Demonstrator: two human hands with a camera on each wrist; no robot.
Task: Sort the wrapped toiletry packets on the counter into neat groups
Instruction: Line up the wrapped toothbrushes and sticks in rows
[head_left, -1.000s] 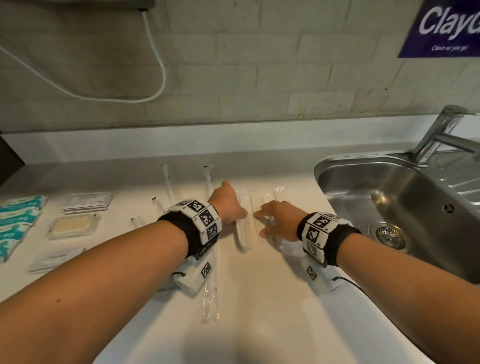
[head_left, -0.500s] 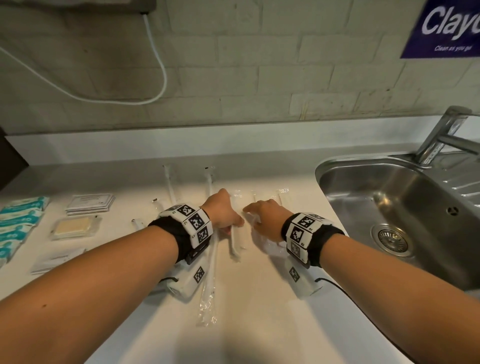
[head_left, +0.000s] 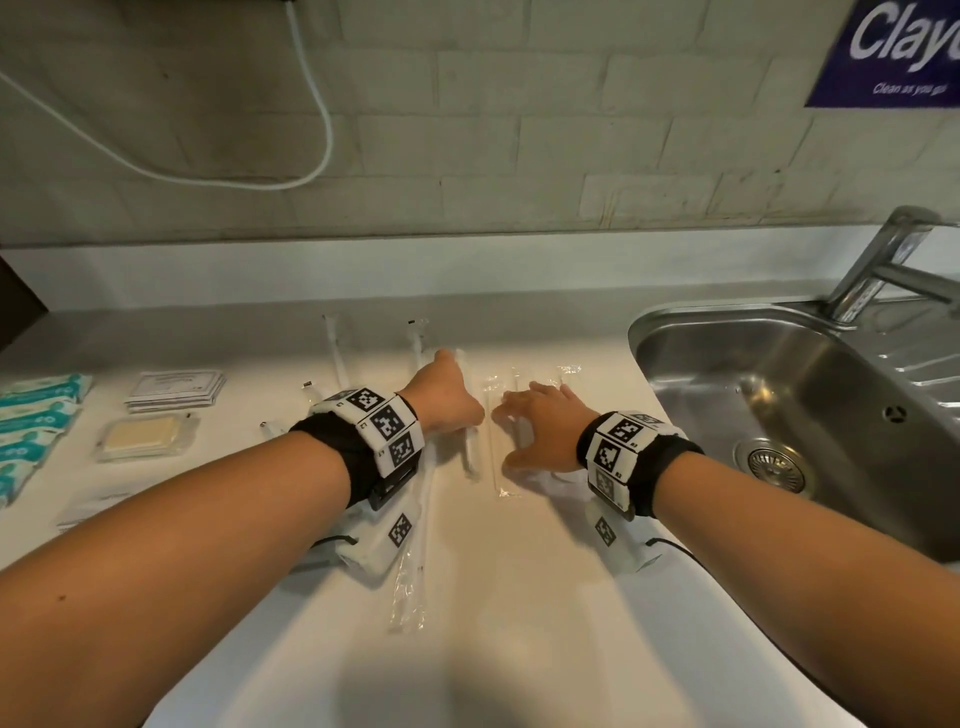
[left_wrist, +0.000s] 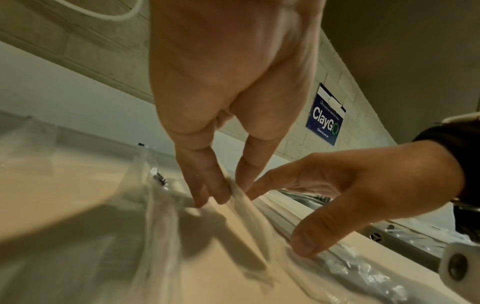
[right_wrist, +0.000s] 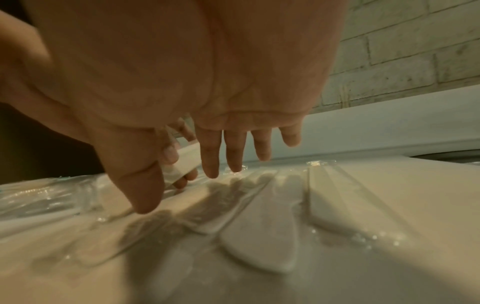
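My left hand (head_left: 448, 397) pinches the far end of a long white wrapped packet (head_left: 470, 449) that lies on the white counter (head_left: 519, 597); the pinch shows close up in the left wrist view (left_wrist: 228, 195). Right beside it, my right hand (head_left: 537, 423) rests with straight, spread fingers (right_wrist: 210, 164) on several clear-wrapped packets (right_wrist: 259, 236). A thin clear packet (head_left: 493, 462) lies between the two hands. Under my left wrist lies another long clear packet (head_left: 413, 577). Two more long wrapped packets (head_left: 335, 348) lie towards the wall.
Teal packets (head_left: 31, 426), a wrapped soap bar (head_left: 145, 439), a stack of white flat packets (head_left: 176, 387) and another flat packet (head_left: 93, 504) sit at the left. A steel sink (head_left: 779, 374) with a tap (head_left: 883, 260) borders the right. A white cord (head_left: 317, 130) hangs on the wall.
Both hands have shifted slightly left and closer together. The right hand's fingers have spread out flat over the clear packets. The left hand keeps its hold on the white packet.
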